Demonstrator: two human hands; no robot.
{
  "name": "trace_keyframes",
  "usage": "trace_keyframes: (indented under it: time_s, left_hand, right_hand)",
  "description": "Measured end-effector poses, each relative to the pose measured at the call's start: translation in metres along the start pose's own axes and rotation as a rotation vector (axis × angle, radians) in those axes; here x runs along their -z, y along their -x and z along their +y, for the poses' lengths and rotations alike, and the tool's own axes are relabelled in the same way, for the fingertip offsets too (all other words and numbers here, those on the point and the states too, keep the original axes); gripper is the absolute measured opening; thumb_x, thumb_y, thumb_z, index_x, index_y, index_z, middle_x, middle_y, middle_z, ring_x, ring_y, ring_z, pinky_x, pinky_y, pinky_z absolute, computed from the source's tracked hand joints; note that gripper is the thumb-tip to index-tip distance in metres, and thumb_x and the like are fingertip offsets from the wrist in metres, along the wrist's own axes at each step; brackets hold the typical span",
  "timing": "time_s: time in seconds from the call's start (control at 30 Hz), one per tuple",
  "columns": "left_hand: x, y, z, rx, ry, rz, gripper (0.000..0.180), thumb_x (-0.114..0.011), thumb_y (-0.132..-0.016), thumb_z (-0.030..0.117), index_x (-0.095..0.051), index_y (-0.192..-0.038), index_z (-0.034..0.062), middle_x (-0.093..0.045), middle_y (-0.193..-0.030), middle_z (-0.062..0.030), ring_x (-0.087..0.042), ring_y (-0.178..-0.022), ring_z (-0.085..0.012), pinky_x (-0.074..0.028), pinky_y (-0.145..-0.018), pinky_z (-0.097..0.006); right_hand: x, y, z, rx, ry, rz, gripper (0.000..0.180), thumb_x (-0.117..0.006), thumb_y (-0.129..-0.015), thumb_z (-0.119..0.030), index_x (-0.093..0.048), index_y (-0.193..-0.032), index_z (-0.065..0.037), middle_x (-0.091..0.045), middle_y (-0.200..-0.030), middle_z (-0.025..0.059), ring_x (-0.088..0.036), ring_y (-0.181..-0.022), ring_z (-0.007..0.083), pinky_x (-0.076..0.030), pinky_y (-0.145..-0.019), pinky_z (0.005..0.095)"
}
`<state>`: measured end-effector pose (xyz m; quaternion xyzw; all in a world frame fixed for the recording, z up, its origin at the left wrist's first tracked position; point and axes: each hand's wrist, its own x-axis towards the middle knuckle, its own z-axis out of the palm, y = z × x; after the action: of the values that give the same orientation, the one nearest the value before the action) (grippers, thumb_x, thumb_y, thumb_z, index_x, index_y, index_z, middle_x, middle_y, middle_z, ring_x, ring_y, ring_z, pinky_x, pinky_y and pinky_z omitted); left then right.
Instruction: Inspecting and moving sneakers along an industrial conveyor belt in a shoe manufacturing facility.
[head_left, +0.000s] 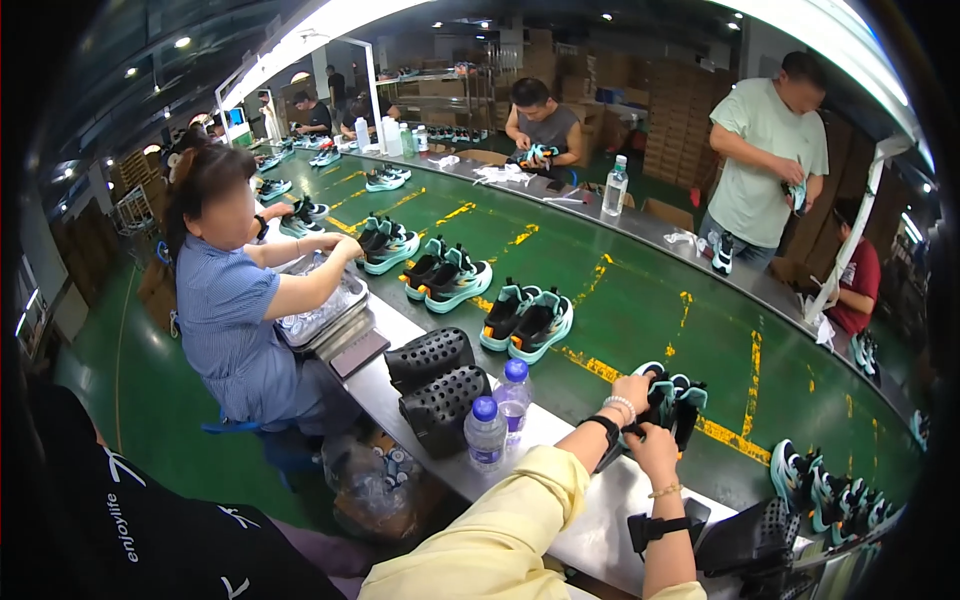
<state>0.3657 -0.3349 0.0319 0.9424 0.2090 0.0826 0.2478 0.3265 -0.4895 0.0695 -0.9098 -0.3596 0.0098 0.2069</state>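
My left hand [627, 394], with a bead bracelet and a black wrist strap, grips a black and mint-green sneaker [655, 395] at the near edge of the green belt. Its mate [687, 405] stands right beside it. Just nearer to me, my right hand [654, 446] has its fingers curled together against the near side of the pair. What those fingers pinch is hidden. Left along the belt stands another pair of matching sneakers [528, 322]; several more pairs follow further up.
Two bottles with blue caps [486, 432] and black perforated plastic pieces [447, 405] stand on the metal ledge [600, 510] left of my arm. Another black perforated piece [752, 540] lies right. A co-worker in blue [235, 300] sits left beside a tray. More sneakers [830, 490] line the belt's right.
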Motion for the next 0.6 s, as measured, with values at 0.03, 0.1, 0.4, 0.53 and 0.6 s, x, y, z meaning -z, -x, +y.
trace_keyframes:
  time_s: [0.03, 0.1, 0.4, 0.53, 0.6]
  left_hand:
    - [-0.008, -0.002, -0.015, 0.028, -0.047, 0.092, 0.069, -0.082, -0.067, 0.021, -0.055, -0.13, 0.0158, -0.07, -0.101, -0.0128, -0.07, -0.089, -0.0315, -0.057, -0.075, -0.041]
    - [-0.023, 0.001, -0.029, 0.046, -0.114, 0.219, 0.062, -0.078, -0.072, 0.019, -0.056, -0.129, 0.014, -0.07, -0.096, -0.0126, -0.07, -0.085, -0.0314, -0.057, -0.073, -0.043]
    - [-0.026, -0.022, -0.031, -0.009, 0.117, -0.017, 0.073, -0.068, -0.077, 0.011, -0.042, -0.145, 0.0119, -0.069, -0.103, -0.0228, -0.068, -0.093, -0.0373, -0.055, -0.084, -0.045]
    - [-0.037, -0.018, -0.011, -0.01, 0.094, 0.179, 0.03, -0.043, -0.099, 0.016, -0.06, -0.12, 0.0021, -0.07, -0.094, -0.0204, -0.07, -0.085, -0.0365, -0.056, -0.074, -0.047]
    - [-0.043, -0.014, 0.003, 0.005, 0.091, 0.242, 0.03, -0.042, -0.099, 0.015, -0.06, -0.12, 0.0029, -0.07, -0.091, -0.0194, -0.07, -0.083, -0.0356, -0.056, -0.072, -0.047]
  right_hand:
    - [-0.005, 0.002, -0.012, 0.044, -0.015, 0.015, 0.032, -0.072, -0.075, -0.036, -0.073, -0.086, -0.006, -0.07, -0.081, 0.0197, -0.068, -0.078, 0.0375, -0.055, -0.072, 0.0457]
    - [-0.009, 0.004, -0.023, 0.09, -0.034, -0.002, 0.032, -0.071, -0.077, -0.035, -0.071, -0.089, -0.005, -0.07, -0.081, 0.0197, -0.068, -0.078, 0.0379, -0.054, -0.072, 0.0458]
    - [0.083, 0.08, 0.007, -0.1, -0.588, -0.027, 0.03, -0.073, -0.083, -0.021, -0.067, -0.104, -0.001, -0.063, -0.065, 0.013, -0.056, -0.053, 0.019, -0.042, -0.052, 0.0338]
    - [0.163, 0.145, 0.062, -0.11, -0.381, 0.606, 0.02, -0.06, -0.089, -0.006, -0.065, -0.107, 0.001, -0.049, -0.069, -0.0005, -0.039, -0.058, 0.0058, -0.034, -0.05, 0.0239]
    - [0.221, 0.18, 0.045, -0.293, -0.214, 0.853, 0.022, -0.058, -0.097, -0.019, -0.07, -0.1, -0.001, -0.069, -0.09, 0.0168, -0.065, -0.076, 0.0264, -0.051, -0.072, 0.0362]
